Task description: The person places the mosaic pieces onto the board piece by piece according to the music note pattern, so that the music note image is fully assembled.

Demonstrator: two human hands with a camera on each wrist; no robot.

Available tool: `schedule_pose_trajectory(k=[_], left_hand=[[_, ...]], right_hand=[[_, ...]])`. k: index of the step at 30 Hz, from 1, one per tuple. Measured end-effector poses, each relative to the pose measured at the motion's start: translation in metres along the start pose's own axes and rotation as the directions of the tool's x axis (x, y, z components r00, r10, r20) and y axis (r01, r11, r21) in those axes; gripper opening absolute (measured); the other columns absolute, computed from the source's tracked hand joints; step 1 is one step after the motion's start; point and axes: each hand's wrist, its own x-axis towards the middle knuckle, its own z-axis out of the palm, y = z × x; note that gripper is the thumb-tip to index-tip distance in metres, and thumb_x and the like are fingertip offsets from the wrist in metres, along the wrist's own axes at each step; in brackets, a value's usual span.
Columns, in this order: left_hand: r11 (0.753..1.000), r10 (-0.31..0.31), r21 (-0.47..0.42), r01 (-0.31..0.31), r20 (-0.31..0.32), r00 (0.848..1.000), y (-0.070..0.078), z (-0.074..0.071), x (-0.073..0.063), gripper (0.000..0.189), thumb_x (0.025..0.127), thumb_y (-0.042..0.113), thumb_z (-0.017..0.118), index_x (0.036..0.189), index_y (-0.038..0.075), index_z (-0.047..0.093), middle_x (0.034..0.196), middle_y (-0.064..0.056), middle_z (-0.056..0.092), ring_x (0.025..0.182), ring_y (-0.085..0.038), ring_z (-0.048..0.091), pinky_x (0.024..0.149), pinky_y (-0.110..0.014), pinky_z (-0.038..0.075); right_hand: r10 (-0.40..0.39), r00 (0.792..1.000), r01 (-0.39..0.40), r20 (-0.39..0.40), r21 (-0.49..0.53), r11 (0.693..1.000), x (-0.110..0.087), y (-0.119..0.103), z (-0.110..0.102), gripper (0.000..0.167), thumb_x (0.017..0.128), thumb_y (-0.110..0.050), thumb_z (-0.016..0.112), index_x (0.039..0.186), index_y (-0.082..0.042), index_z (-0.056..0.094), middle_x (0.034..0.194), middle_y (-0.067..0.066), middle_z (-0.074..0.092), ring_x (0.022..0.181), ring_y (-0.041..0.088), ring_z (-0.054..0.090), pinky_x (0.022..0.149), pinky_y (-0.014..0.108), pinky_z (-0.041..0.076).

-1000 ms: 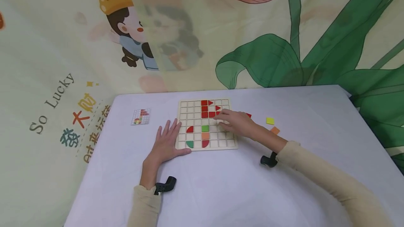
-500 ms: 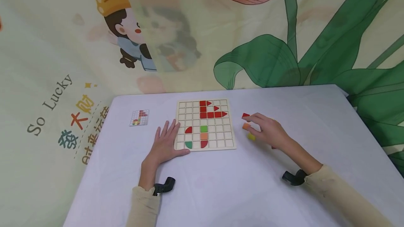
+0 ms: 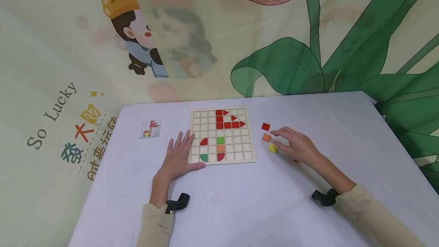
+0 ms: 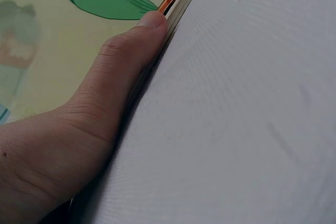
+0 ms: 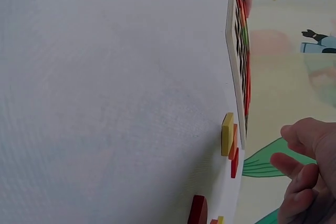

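Observation:
A pale wooden grid board [image 3: 239,149] lies flat on the white table. Red squares and red triangles [image 3: 242,124] fill some upper cells; green, orange and red pieces sit lower down. My left hand [image 3: 176,160] rests along the board's left edge with fingers spread, its thumb [image 4: 118,61] at the near edge. To the right of the board, my right hand [image 3: 299,146] hovers above loose pieces, thumb and fingers apart, holding nothing. Just off its fingertips lie a red square [image 3: 265,126], an orange square [image 3: 266,137] and a yellow square [image 3: 273,148].
A small printed card [image 3: 150,129] with a coloured grid pattern lies left of the board. A dark red piece [image 5: 198,209] lies below my right hand, which partly hides other loose pieces. A printed cloth [image 3: 274,64] hangs behind the table.
My right hand has gone from the board's upper right to the loose pieces on the right. The end of the long red row, with its triangle, now shows. My left hand stays put.

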Motion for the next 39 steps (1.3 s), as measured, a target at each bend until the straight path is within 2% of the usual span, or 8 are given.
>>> schedule_pose_trajectory(k=[8, 25, 30, 39], left_hand=[[1.0, 0.001, -0.004, -0.001, -0.006, 1.0, 0.0, 0.001, 0.0, 0.114, 0.072, 0.068, 0.069, 0.157, 0.016, 0.015, 0.166, -0.005, 0.007, 0.153, -0.032, 0.0, 0.122, -0.058, 0.0], [1.0, 0.002, -0.005, -0.002, -0.01, 1.0, 0.001, 0.0, -0.001, 0.112, 0.073, 0.067, 0.069, 0.157, 0.015, 0.016, 0.166, -0.006, 0.008, 0.153, -0.033, 0.0, 0.121, -0.058, 0.0], [1.0, -0.003, -0.011, 0.003, -0.005, 1.0, 0.002, 0.0, 0.0, 0.113, 0.072, 0.067, 0.069, 0.157, 0.015, 0.016, 0.166, -0.006, 0.008, 0.153, -0.032, -0.001, 0.122, -0.058, 0.0], [1.0, -0.003, 0.003, 0.003, 0.0, 1.0, 0.0, 0.0, 0.0, 0.113, 0.072, 0.069, 0.068, 0.157, 0.016, 0.015, 0.166, -0.005, 0.007, 0.153, -0.032, -0.001, 0.122, -0.057, 0.0]], right_hand=[[-0.007, 1.0, 0.008, 0.015, -0.02, 1.0, -0.005, 0.004, 0.002, 0.039, 0.084, -0.016, 0.075, 0.122, -0.011, 0.067, 0.11, 0.011, 0.067, 0.095, 0.027, 0.067, 0.07, 0.037, 0.06], [-0.007, 0.997, 0.01, 0.073, -0.045, 0.999, -0.024, 0.02, -0.002, 0.039, 0.083, -0.016, 0.076, 0.121, -0.011, 0.067, 0.117, 0.013, 0.062, 0.094, 0.027, 0.067, 0.068, 0.036, 0.059], [-0.017, 0.998, 0.021, 0.064, -0.066, 0.998, -0.027, 0.025, -0.005, 0.039, 0.082, -0.015, 0.076, 0.12, -0.011, 0.068, 0.117, 0.013, 0.062, 0.091, 0.025, 0.068, 0.064, 0.03, 0.057], [0.083, 0.993, -0.077, 0.086, -0.071, 0.995, -0.035, 0.035, -0.017, 0.04, 0.084, -0.016, 0.074, 0.123, -0.009, 0.066, 0.118, 0.016, 0.06, 0.093, 0.03, 0.067, 0.064, 0.036, 0.056]])
